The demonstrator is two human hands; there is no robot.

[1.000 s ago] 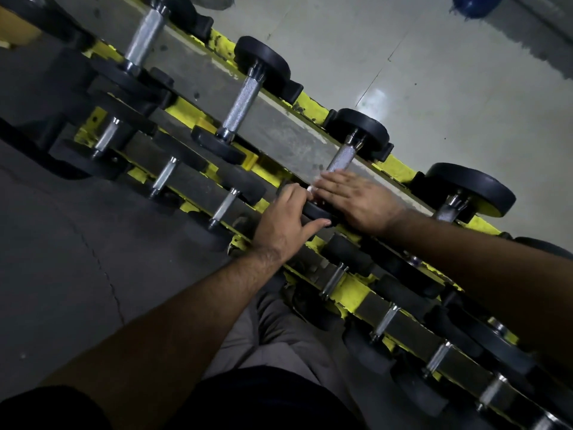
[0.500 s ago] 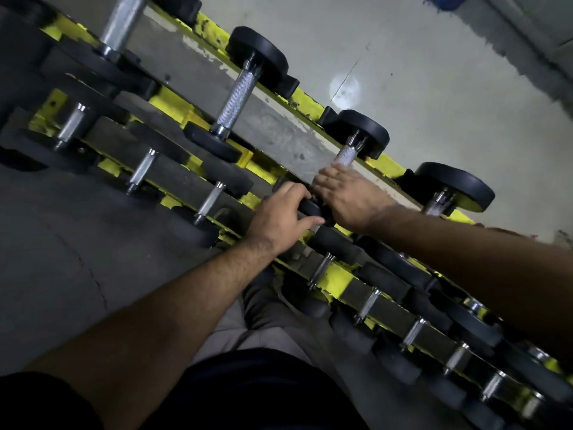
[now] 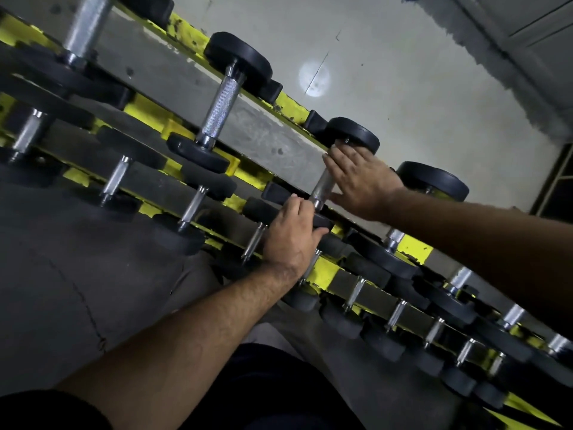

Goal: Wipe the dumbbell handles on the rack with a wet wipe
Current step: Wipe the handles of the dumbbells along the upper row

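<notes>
Your left hand [image 3: 291, 234] curled over the near black end of a dumbbell [image 3: 353, 136] on the yellow rack [image 3: 414, 248], your right hand [image 3: 361, 178] with fingers spread flat against its metal handle [image 3: 322, 186] near the far end, no wipe that can be made out, other dumbbells alongside on both tiers

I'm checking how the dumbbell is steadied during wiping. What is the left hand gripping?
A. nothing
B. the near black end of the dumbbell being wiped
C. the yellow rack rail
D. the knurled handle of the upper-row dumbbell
B: the left hand curls round the near black end below the handle, where the right hand rests.
</notes>
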